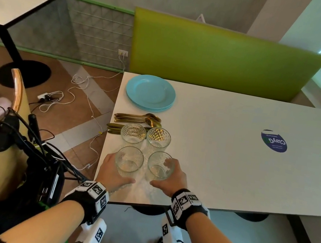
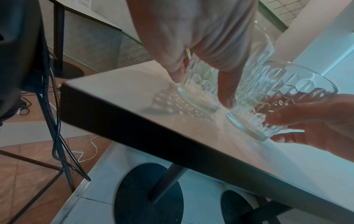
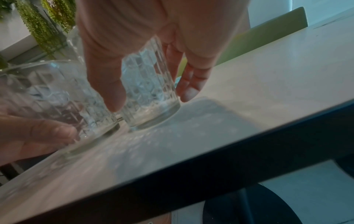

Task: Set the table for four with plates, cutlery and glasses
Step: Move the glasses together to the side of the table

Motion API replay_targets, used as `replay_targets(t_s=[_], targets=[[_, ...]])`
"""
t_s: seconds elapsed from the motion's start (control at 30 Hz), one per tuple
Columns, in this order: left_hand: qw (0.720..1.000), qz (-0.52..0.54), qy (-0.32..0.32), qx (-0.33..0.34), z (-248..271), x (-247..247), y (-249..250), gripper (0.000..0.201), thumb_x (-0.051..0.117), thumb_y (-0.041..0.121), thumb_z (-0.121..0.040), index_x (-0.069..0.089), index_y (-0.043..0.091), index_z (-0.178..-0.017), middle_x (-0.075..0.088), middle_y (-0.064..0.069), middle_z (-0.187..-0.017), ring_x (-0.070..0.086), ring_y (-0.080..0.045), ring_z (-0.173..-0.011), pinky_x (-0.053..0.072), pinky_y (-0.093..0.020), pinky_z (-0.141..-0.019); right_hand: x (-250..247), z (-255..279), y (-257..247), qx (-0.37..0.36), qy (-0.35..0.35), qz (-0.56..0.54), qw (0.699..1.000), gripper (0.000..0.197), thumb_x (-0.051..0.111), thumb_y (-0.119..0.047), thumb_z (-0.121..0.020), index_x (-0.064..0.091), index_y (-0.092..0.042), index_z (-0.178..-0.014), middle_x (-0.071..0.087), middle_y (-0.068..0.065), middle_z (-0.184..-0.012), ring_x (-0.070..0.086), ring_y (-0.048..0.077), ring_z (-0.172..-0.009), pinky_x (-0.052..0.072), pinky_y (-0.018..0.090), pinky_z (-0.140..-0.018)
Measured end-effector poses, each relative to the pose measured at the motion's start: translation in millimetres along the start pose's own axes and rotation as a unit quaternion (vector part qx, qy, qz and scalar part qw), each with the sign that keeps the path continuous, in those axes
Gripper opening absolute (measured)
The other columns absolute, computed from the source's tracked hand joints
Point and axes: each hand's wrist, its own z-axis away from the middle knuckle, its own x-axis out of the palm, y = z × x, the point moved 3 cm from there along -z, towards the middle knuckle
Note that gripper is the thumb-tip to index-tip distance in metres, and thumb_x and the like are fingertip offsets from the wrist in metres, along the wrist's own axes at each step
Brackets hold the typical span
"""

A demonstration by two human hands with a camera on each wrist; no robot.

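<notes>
Glasses are what we are handling now: our left hand is wrapping the near left glass and our right hand is wrapping the near right glass, fingers and thumb curled round each wall. Both glasses are standing upright near the close edge of the surface, just beside each other; in the wrist views their bases appear to be resting on it, though blur is making this hard to confirm. Two more glasses, the far left glass and the far right glass, are standing right behind them.

To do this step well, we are judging that each glass should be lifted straight up before it travels, so that neither clinks its neighbour or the pair behind. We are gripping low on the cut pattern, which should resist slipping, and we should be keeping the mouths level.

Each glass is pointing its open mouth upward, long axis vertical. The stack of blue plates is lying flat at the far left corner. Between plates and glasses, the gold cutlery is lying bundled, long axes running left to right, spoon bowls toward the right.
</notes>
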Motion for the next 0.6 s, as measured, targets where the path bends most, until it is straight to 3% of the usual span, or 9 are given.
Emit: replay_targets(t_s=[0.3,0.6], targets=[[1.000,-0.008,-0.005,-0.008,-3.0,2.2,1.7,0.101,0.091,0.022,-0.054,0.037,0.012,-0.139,0.042,-0.010,-0.138,0.043,-0.024,-0.129,0.037,-0.034,-0.106,0.8,0.7,-3.5,0.014,-0.003,-0.010,1.000,0.082,0.084,-0.021,-0.061,0.040,-0.020,-0.130,0.056,0.000,-0.125,0.054,0.021,-0.113,0.044,0.023,-0.089],[0.999,0.021,0.002,-0.033,-8.5,5.2,-5.5,0.107,0.093,0.025,-0.044,0.039,0.014,-0.136,0.049,-0.005,-0.135,0.045,-0.025,-0.127,0.041,-0.042,-0.105,4.0,0.3,-6.5,0.028,-0.015,-0.019,0.999,0.088,0.086,-0.020,-0.061,0.037,-0.020,-0.134,0.054,0.002,-0.131,0.051,0.022,-0.120,0.042,0.025,-0.095]])
